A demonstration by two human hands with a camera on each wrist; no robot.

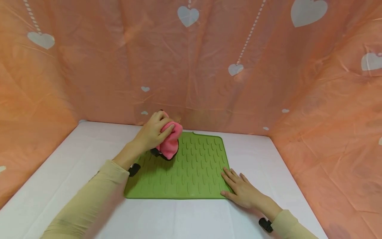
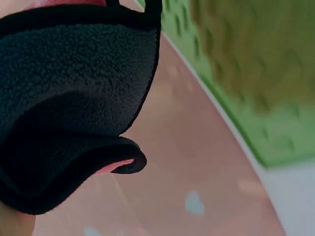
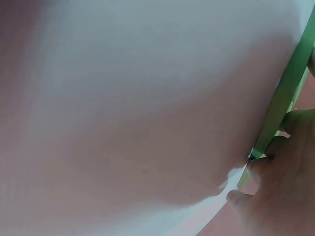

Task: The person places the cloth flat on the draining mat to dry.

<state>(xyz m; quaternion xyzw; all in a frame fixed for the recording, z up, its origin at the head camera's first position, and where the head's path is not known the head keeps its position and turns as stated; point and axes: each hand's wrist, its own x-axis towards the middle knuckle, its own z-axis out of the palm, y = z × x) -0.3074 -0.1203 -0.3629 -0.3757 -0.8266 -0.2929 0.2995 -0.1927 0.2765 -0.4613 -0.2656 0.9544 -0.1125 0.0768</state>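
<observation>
In the head view my left hand (image 1: pixel 155 129) grips a bunched cleaning cloth (image 1: pixel 170 145), bright pink on one side, over the back left part of a green ridged mat (image 1: pixel 188 166). The left wrist view shows the cloth's dark grey fleecy side (image 2: pixel 88 54), edged with black binding, with the mat (image 2: pixel 266 88) beyond it. My right hand (image 1: pixel 241 191) rests with spread fingers on the mat's right edge near the front corner. In the right wrist view the fingers of the right hand (image 3: pixel 280 182) lie along the mat's green edge (image 3: pixel 283 103).
The mat lies flat on a white-covered table (image 1: pixel 194 219). Behind and at both sides hangs an orange-pink curtain (image 1: pixel 185 66) printed with white hearts. A black wrist strap piece (image 1: pixel 265 225) sits at the right wrist, and another (image 1: pixel 134 170) at the left.
</observation>
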